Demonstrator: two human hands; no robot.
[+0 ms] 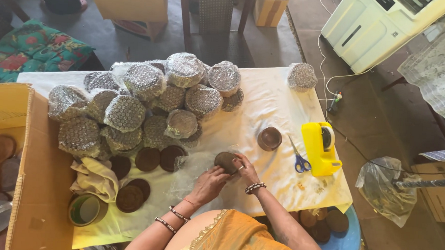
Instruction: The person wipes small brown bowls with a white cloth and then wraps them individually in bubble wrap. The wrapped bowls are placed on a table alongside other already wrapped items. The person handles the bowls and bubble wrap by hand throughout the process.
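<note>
Fingers (239, 167) of both hands grip a brown bowl (225, 161) over the white-clothed table (276, 100).

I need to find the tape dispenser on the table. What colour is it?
Bright yellow. The tape dispenser shows clearly in the head view, beside the blue-handled scissors.

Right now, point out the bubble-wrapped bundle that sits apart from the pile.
The wrapped bundle at the table's far right corner, alone on the white cloth; every other one is heaped in the pile at left.
</note>
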